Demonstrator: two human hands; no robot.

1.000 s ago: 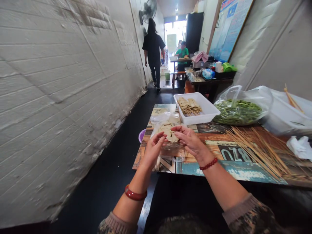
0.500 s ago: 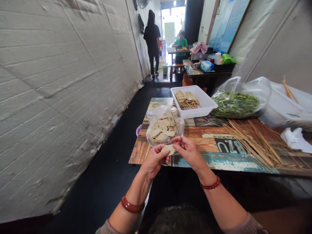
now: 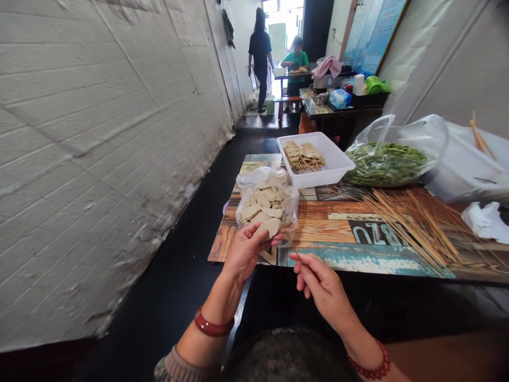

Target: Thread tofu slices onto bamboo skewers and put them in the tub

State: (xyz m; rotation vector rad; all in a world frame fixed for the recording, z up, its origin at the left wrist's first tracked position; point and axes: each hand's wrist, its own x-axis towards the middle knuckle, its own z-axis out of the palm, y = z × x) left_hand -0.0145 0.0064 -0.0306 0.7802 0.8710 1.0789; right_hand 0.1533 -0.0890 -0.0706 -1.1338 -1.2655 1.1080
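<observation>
My left hand (image 3: 247, 248) is closed on a pale, flat food slice (image 3: 270, 228), thumb on top, in front of the plastic bag (image 3: 293, 215). More slices (image 3: 265, 199) of the same kind lie heaped in that bag. Lower and to the right, my right hand (image 3: 318, 277) pinches a thin skewer (image 3: 296, 254) between thumb and forefinger; only a short length shows, and the rest is hidden or blurred. A gap separates the two hands at the table's near edge.
Behind the bag stands a white tray (image 3: 338, 168) with skewered slices (image 3: 303, 156). A bag of green vegetables (image 3: 387, 164), loose bamboo skewers (image 3: 413, 231) and crumpled tissue (image 3: 483, 220) lie on the right of the table (image 3: 314, 233). Two people are farther back, along the white wall (image 3: 119, 138).
My right hand has moved down and right, away from the slice, with the skewer lowered from its upright pose. My left hand has risen slightly with the slice. The standing person has moved farther off.
</observation>
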